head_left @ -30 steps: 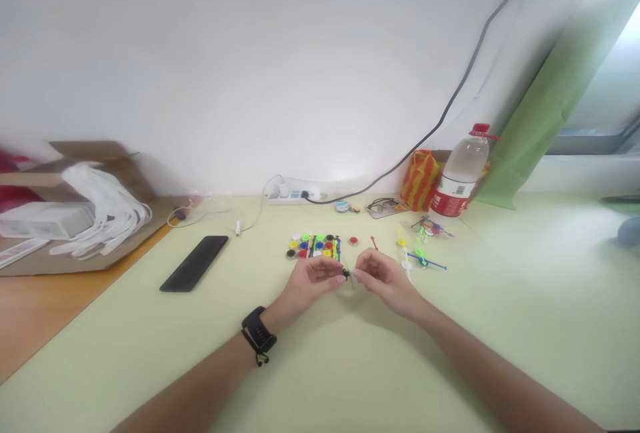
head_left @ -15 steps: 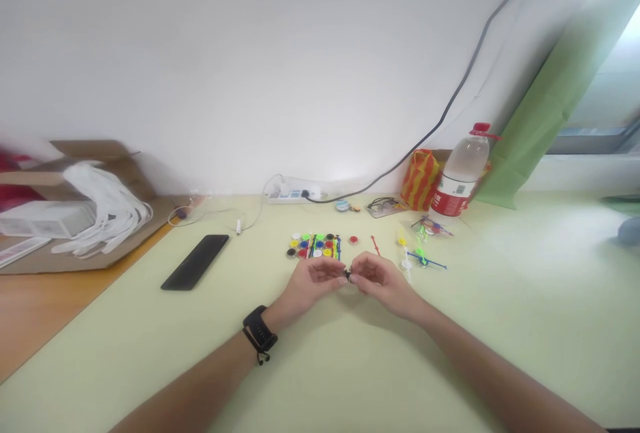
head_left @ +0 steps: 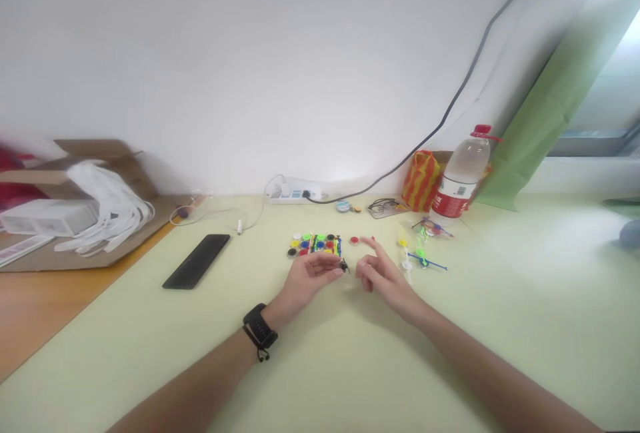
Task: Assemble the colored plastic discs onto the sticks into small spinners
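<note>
Between the thumb and fingers of my left hand [head_left: 311, 280] is a small black plastic piece [head_left: 345, 266], its thin end poking out to the right. My right hand [head_left: 383, 278] hovers a little to the right of it, index finger stretched out and the other fingers curled, with nothing seen in it. Beyond that index finger lies a red disc [head_left: 355, 240]; a red stick is mostly hidden behind the hand. Past my left hand, several coloured round discs [head_left: 295, 244] lie in rows beside a bundle of coloured sticks [head_left: 313, 244], partly covered by my fingers.
Joined coloured pieces [head_left: 421, 258] lie on the right. A black phone-like slab [head_left: 197, 262] rests at left, near a cardboard box [head_left: 145, 186] with white straps [head_left: 107, 203]. Along the wall are a power strip [head_left: 295, 197], a striped bag [head_left: 420, 181] and a large water bottle [head_left: 463, 176].
My right hand has let go of the black piece and drawn slightly to the right, its index finger now extended. The left hand keeps the piece.
</note>
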### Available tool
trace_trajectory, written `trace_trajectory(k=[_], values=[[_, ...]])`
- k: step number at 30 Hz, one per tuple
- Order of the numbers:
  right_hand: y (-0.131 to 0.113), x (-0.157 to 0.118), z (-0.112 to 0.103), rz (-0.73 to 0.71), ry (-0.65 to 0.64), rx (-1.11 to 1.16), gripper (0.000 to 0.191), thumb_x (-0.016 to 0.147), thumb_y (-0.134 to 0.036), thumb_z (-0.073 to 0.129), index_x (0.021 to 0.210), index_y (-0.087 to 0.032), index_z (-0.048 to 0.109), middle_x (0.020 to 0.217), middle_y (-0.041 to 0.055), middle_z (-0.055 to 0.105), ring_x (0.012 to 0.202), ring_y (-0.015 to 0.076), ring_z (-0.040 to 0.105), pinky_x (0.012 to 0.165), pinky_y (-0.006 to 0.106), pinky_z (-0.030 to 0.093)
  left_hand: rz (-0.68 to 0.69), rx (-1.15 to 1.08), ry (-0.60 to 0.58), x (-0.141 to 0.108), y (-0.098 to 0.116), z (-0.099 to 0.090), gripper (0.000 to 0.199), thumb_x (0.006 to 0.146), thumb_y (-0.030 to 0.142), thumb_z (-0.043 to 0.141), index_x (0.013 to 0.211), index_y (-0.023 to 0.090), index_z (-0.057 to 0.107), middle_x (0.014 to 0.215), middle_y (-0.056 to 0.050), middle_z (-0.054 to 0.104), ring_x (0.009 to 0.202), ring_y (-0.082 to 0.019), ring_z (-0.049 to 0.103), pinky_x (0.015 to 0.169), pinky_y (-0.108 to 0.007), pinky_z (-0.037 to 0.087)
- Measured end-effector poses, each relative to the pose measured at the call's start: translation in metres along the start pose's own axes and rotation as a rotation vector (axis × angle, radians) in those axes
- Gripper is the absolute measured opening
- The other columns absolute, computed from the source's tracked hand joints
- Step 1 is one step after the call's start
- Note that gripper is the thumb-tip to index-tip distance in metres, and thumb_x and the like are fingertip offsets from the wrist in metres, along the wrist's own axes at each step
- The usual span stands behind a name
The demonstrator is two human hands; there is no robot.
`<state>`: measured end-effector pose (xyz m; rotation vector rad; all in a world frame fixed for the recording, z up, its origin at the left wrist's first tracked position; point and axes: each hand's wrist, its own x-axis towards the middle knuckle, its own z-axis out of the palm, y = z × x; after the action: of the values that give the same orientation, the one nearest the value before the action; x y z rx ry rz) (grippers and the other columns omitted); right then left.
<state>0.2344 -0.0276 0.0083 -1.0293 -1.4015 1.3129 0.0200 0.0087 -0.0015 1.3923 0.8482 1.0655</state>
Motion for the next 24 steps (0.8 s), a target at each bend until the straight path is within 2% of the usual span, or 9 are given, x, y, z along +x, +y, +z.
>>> trace_trajectory(k=[1,2,3,5,9,13,18,21,24], values=[[-0.001,0.000,-0.001,0.041,-0.039,0.000,0.056,0.095,-0.070,0.046,0.085,-0.019,0.068,0.065,-0.0013,0.051,0.056,0.0129,0.045,0.057,0.029,0.038,0.002,-0.006,0.013,0.000,-0.001,0.000,0.034,0.073,0.031,0.090,0.100,0.016,0.076,0.107,-0.010,0.079,0.102,-0.025,0.074,0.101,-0.042,0.057],[-0.002,0.000,-0.002,0.077,-0.082,0.007,0.069,0.097,-0.073,0.035,0.062,-0.019,0.060,0.057,-0.0007,0.045,0.054,0.0128,0.042,0.055,0.030,0.035,0.003,-0.014,0.026,0.001,-0.001,0.000,0.035,0.072,0.032,0.090,0.100,0.016,0.076,0.107,-0.010,0.079,0.102,-0.025,0.074,0.101,-0.042,0.057],[-0.003,0.001,-0.003,0.100,-0.116,0.025,0.077,0.098,-0.074,0.027,0.050,-0.019,0.051,0.052,-0.0002,0.040,0.053,0.0127,0.039,0.055,0.030,0.033,0.002,-0.021,0.034,0.001,-0.002,0.000,0.035,0.072,0.032,0.090,0.100,0.016,0.076,0.107,-0.010,0.079,0.102,-0.025,0.073,0.100,-0.042,0.058],[-0.005,0.001,-0.004,0.092,-0.110,0.078,0.078,0.098,-0.073,0.026,0.046,-0.019,0.046,0.051,-0.0001,0.038,0.052,0.0124,0.036,0.054,0.030,0.031,-0.003,-0.029,0.036,0.001,-0.002,0.001,0.036,0.071,0.032,0.091,0.100,0.016,0.077,0.107,-0.010,0.079,0.102,-0.025,0.073,0.099,-0.042,0.058],[-0.003,0.003,-0.004,0.006,0.033,0.053,0.051,0.093,-0.066,0.054,0.076,-0.019,0.061,0.063,-0.0016,0.051,0.057,0.0127,0.043,0.055,0.027,0.034,-0.014,-0.021,0.009,0.001,-0.001,0.001,0.036,0.072,0.032,0.090,0.101,0.016,0.077,0.107,-0.010,0.079,0.104,-0.025,0.073,0.100,-0.042,0.058],[0.004,0.002,0.001,-0.081,-0.019,-0.055,0.041,0.088,-0.058,0.069,0.108,-0.023,0.059,0.078,-0.0010,0.059,0.066,0.0147,0.052,0.062,0.028,0.043,-0.019,0.005,-0.027,-0.002,0.005,0.002,0.034,0.074,0.033,0.089,0.102,0.017,0.077,0.108,-0.010,0.079,0.104,-0.026,0.073,0.101,-0.042,0.056],[0.007,-0.001,0.005,-0.154,-0.053,-0.187,0.034,0.093,-0.052,0.064,0.111,-0.023,0.060,0.080,-0.0005,0.058,0.073,0.0163,0.056,0.067,0.030,0.045,-0.010,0.016,-0.042,-0.004,0.010,0.004,0.033,0.074,0.033,0.088,0.101,0.017,0.077,0.109,-0.010,0.079,0.105,-0.026,0.073,0.101,-0.041,0.056],[0.005,-0.002,0.004,-0.170,-0.028,-0.189,0.037,0.094,-0.050,0.064,0.120,-0.024,0.058,0.083,0.0002,0.059,0.073,0.0165,0.056,0.067,0.031,0.045,-0.013,-0.001,-0.023,-0.003,0.008,0.004,0.034,0.073,0.033,0.089,0.100,0.017,0.077,0.109,-0.010,0.079,0.105,-0.026,0.073,0.101,-0.042,0.056],[0.005,-0.001,0.003,-0.141,-0.007,-0.098,0.064,0.092,-0.048,0.066,0.147,-0.028,0.039,0.087,-0.0011,0.059,0.068,0.0145,0.054,0.065,0.030,0.045,-0.009,-0.016,-0.001,-0.002,0.005,0.003,0.035,0.071,0.033,0.090,0.100,0.017,0.077,0.109,-0.011,0.079,0.105,-0.027,0.073,0.100,-0.042,0.056]])
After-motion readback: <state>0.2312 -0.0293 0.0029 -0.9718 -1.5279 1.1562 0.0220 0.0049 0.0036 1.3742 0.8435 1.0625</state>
